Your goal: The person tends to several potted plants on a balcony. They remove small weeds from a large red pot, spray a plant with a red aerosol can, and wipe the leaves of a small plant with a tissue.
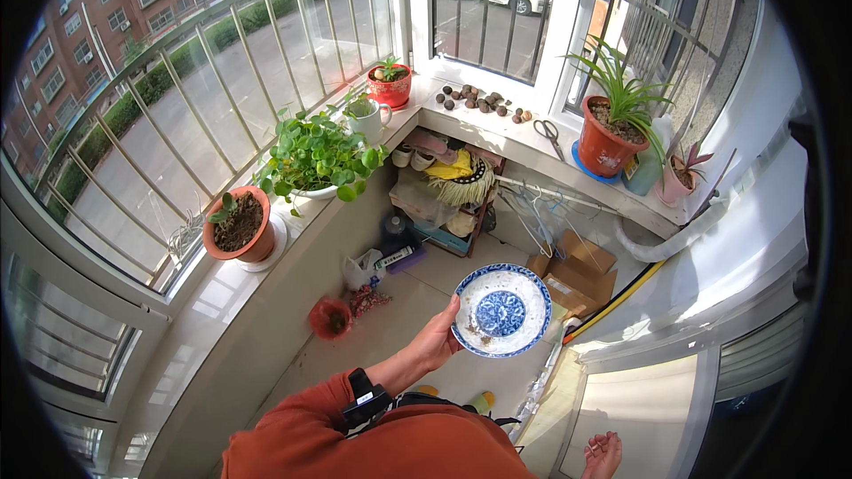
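My left hand (435, 341) grips the near left rim of a round blue-and-white patterned plate (501, 310) and holds it level above the balcony floor. Some dirt or crumbs lie on the plate. A black watch (364, 395) sits on that wrist, below an orange sleeve. My right hand (603, 455) shows at the lower edge on the right, palm up, fingers apart, holding nothing, beside a pale door panel.
On the left window sill stand a terracotta pot (240, 226), a leafy green plant (319, 158) and a red pot (390, 84). The far sill holds pebbles (479, 99), scissors (548, 133) and a potted spider plant (608, 133). Cardboard boxes (572, 270), a shelf (444, 204) and a small red pot (330, 318) are on the floor.
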The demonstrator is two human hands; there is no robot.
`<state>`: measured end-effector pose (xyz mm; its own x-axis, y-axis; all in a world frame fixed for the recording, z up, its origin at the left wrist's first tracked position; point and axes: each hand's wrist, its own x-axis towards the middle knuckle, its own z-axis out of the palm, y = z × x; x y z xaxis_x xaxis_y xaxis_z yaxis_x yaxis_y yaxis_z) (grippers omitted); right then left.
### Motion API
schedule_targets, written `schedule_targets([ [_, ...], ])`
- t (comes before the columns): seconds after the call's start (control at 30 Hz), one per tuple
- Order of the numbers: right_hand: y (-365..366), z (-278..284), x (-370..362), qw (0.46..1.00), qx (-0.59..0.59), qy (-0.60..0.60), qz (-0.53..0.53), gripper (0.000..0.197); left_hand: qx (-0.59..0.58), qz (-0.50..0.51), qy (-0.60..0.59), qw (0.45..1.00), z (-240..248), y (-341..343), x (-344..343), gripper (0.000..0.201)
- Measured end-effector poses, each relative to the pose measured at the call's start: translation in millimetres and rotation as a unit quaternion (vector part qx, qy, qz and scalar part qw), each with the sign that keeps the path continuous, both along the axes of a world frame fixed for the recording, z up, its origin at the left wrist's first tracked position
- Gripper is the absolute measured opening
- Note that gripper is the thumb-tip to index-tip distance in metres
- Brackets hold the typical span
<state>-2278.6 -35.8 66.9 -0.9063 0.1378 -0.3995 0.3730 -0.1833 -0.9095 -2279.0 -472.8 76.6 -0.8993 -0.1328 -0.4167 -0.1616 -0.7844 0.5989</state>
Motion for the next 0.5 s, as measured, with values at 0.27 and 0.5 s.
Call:
schedule_targets([
  [0.27,12.2,-0.1,-146.3,0.997,0.032,0.016,0.076,0.029,0.016,0.125,-0.009,0.992,-1.8,34.5,-39.7,0.059],
  [0.5,-128.5,-3.7,-263.4,0.937,0.047,0.092,0.335,0.025,0.015,0.277,0.017,0.961,-8.1,5.7,2.5,0.068],
])
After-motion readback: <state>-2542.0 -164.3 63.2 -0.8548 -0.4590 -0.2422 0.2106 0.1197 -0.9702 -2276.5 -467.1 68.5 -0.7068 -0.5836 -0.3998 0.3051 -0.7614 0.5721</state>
